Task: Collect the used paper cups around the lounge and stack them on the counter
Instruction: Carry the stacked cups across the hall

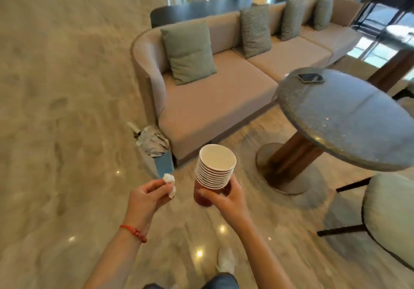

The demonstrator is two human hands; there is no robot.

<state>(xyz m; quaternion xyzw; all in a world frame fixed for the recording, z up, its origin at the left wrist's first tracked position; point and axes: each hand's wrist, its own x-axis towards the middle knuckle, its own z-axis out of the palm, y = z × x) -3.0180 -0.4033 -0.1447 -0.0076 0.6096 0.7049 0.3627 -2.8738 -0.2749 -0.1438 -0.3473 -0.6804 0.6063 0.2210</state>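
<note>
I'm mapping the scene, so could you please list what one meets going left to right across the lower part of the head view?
Left hand, crumpled tissue, stack of paper cups, right hand, round table's base, padded chair.

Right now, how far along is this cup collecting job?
Well along, it seems. The right hand grips a stack of paper cups, about ten rims nested. The left hand pinches a crumpled tissue, perhaps meant for the lined bin by the sofa. The round table carries only a phone, no cups. Left: reaching the counter, not in view, and setting the stack down.
</note>
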